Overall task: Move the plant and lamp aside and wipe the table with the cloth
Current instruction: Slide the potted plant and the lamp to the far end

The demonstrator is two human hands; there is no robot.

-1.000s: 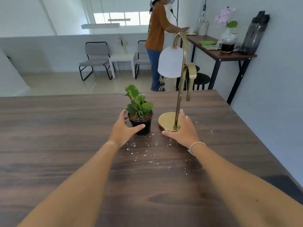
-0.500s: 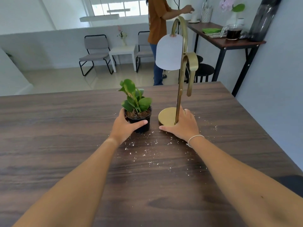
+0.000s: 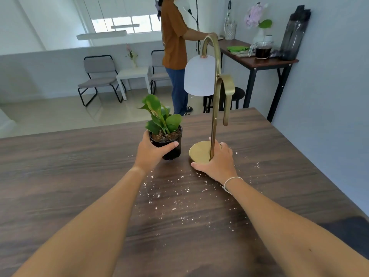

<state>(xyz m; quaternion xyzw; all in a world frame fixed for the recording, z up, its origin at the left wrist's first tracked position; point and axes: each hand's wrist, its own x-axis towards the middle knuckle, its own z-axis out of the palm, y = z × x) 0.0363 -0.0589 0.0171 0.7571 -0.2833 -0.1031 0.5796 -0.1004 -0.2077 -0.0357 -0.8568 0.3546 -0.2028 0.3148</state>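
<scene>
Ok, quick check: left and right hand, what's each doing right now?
Left hand: fingers and thumb curled round the black plant pot, holding it.
Right hand: on the lamp base, fingers round the stem, thumb at the base's edge.

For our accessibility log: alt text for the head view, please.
The left hand grips a small black potted plant while the right hand holds the base of a brass lamp, both on a dark wooden table scattered with white crumbs.
</scene>
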